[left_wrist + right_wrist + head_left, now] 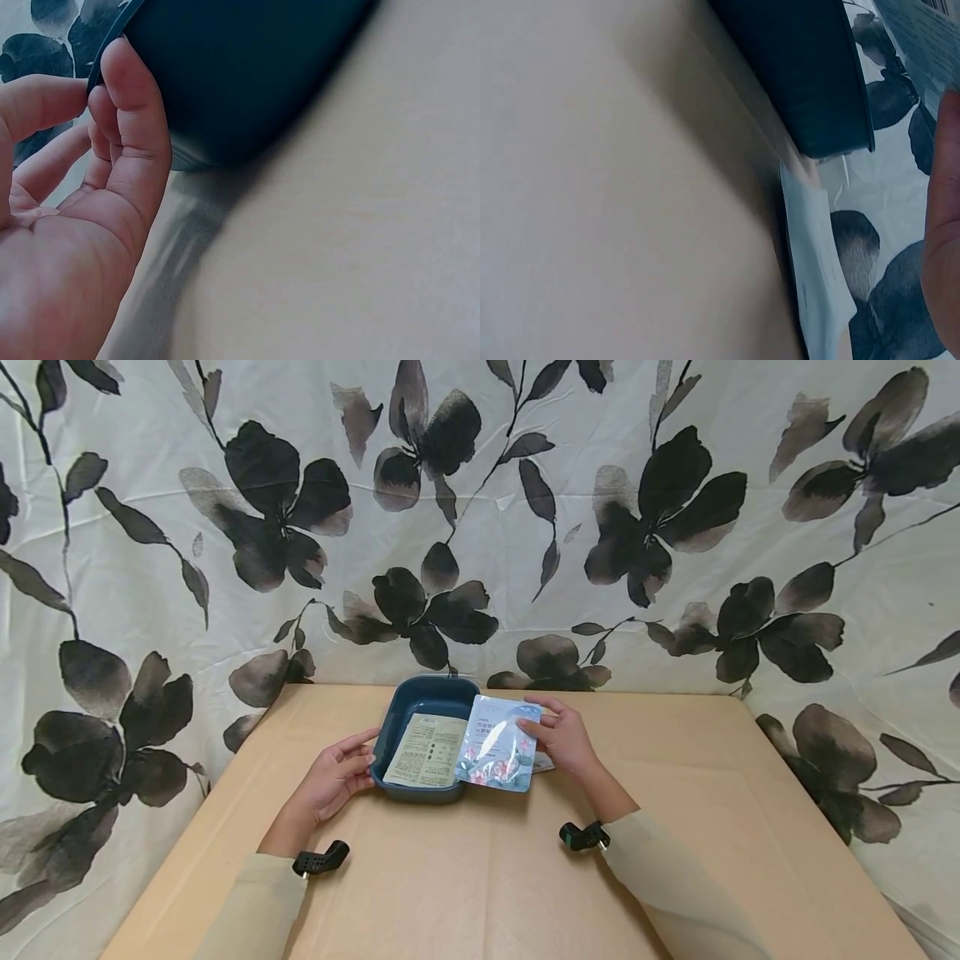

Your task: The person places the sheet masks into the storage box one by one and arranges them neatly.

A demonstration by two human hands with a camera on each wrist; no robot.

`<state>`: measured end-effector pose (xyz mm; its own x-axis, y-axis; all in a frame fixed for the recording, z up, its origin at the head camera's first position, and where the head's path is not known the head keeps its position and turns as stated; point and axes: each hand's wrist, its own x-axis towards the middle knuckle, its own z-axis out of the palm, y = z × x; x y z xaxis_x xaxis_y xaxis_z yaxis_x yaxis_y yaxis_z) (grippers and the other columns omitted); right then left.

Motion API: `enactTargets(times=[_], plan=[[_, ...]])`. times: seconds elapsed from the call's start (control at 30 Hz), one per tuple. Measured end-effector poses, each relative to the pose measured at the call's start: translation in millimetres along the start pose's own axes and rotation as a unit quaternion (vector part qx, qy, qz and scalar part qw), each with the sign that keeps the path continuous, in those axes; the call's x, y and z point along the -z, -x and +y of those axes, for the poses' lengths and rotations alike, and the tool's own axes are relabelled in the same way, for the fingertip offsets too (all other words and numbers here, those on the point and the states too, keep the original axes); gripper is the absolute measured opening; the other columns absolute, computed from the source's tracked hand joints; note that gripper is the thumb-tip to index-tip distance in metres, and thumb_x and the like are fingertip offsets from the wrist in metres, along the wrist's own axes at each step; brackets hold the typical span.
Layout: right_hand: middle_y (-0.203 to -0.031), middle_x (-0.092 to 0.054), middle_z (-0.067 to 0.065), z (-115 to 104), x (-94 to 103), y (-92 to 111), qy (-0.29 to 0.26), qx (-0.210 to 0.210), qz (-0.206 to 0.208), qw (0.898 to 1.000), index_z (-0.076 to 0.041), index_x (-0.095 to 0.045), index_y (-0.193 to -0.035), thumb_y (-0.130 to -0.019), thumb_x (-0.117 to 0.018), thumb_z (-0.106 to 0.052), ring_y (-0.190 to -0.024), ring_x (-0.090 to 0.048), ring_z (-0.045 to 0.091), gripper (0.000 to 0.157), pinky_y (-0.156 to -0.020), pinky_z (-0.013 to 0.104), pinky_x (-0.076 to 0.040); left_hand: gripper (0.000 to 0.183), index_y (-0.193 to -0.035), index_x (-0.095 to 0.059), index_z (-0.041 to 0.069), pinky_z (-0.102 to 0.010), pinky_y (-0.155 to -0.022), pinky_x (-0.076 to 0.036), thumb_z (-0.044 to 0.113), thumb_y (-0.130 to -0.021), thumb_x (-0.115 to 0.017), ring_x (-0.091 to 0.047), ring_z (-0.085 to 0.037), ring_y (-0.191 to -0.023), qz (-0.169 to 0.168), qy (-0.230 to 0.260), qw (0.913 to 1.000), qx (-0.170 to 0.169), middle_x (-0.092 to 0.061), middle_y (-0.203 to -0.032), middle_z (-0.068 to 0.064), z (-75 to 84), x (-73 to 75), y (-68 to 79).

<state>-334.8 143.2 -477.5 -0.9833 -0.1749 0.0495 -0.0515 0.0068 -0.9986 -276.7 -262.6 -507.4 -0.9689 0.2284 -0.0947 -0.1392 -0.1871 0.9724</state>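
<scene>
A dark blue plastic bin [429,690] stands toward the back of the table. My left hand [339,777] pinches its left rim between thumb and fingers, seen close up in the left wrist view, where the bin's outer wall [247,82] shows. Inside lies a flat cream packet [424,752] with printed text. My right hand [564,739] holds a shiny light-blue sachet [495,747] with pink flowers by its right edge, thumb on the front. This sachet overlaps the bin's right rim in the head view. Only a corner of it [930,45] shows in the right wrist view.
Another flat packet [814,262] lies on the table right of the bin, mostly hidden behind the sachet in the head view. Behind the tan table [480,877] hangs a white cloth [525,610] with dark flowers.
</scene>
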Motion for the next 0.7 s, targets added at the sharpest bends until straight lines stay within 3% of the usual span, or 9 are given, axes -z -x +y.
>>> enactTargets(times=[0.27,0.7], plan=[[-0.118,-0.074,0.018,6.1,-12.5,-13.1,-0.051,-0.007,-0.009,0.999,-0.012,-0.057,-0.142,-0.093,-0.074,-0.006,-0.082,-0.076,0.02,0.052,-0.071,0.034,-0.063,0.063,-0.16,-0.031,0.005,-0.027,-0.074,-0.061,0.005,-0.103,-0.057,-0.07,-0.014,-0.087,-0.008,0.01,0.9999,-0.005,-0.063,-0.119,-0.011,-2.6,-1.7,-3.5],[-0.119,-0.074,0.018,5.9,-41.4,-29.8,-0.076,-0.007,-0.023,0.997,-0.013,-0.061,-0.137,-0.094,-0.073,-0.007,-0.085,-0.076,0.022,0.046,-0.074,0.034,-0.063,0.061,-0.16,-0.031,0.005,-0.028,-0.076,-0.061,0.005,-0.104,-0.056,-0.071,-0.014,-0.086,-0.01,0.011,0.9998,-0.01,-0.065,-0.114,-0.007,-1.5,-3.3,-4.2]])
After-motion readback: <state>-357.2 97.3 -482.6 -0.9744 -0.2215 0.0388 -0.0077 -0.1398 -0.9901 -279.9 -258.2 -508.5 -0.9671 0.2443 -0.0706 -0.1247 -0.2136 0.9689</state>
